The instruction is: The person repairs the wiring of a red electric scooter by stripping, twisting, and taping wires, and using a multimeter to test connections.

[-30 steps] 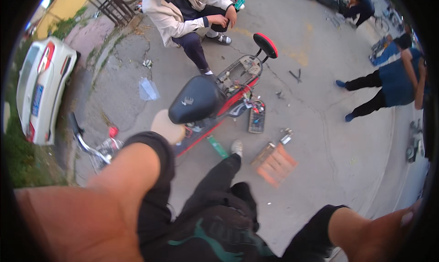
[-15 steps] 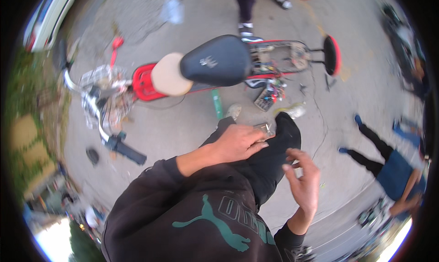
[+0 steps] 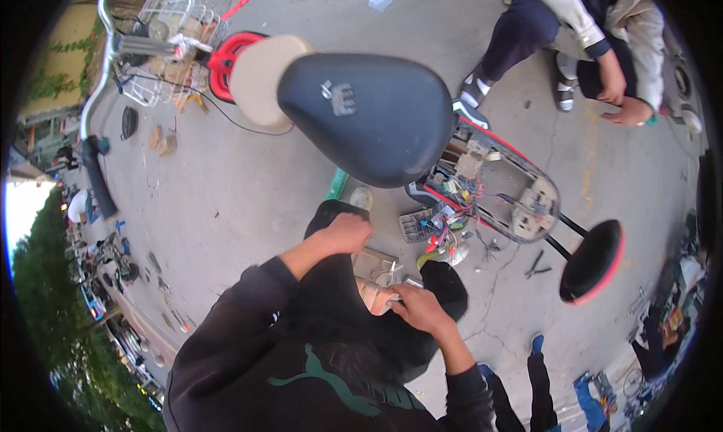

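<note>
The orange ribbed piece [image 3: 374, 296] lies low between the person's knees, just left of the right hand [image 3: 423, 310], the nearer hand. Its visible part slants from far left to near right; the full long axis is hidden. The right hand's bent fingers touch its right edge, though whether they clamp it I cannot tell. The left hand [image 3: 346, 233] is curled by the left knee, its palm hidden. Farther out, a dark seat [image 3: 369, 119] bears a pale emblem; the sweatshirt [image 3: 316, 372] has a green animal print beside dim lettering.
</note>
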Demonstrator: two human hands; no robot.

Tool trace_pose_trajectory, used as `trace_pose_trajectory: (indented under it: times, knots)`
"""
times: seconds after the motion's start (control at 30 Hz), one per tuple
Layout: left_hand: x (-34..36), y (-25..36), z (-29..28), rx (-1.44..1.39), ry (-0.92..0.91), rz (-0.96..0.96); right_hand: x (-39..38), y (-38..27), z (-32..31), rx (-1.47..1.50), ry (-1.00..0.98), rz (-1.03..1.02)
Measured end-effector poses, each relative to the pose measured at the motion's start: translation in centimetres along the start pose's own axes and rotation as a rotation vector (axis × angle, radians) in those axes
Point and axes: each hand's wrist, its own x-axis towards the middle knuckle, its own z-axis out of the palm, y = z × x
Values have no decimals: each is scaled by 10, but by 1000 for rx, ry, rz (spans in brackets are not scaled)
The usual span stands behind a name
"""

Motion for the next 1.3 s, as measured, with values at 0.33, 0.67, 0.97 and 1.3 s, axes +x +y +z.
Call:
trace_pose_trajectory:
  times: [0.33,0.67,0.97,1.3]
  knots:
    - [196,-36,216,447,-465,466,135,277,83,-556,-238,9]
    - [177,-37,219,321,-201,344,140,201,107,-680,-124,13]
    - [69,-14,84,-264,1166,517,137,211,92,-473,-106,-121]
    - [96,125,-59,352,1313,832,-45,132,-69,652,434,-885]
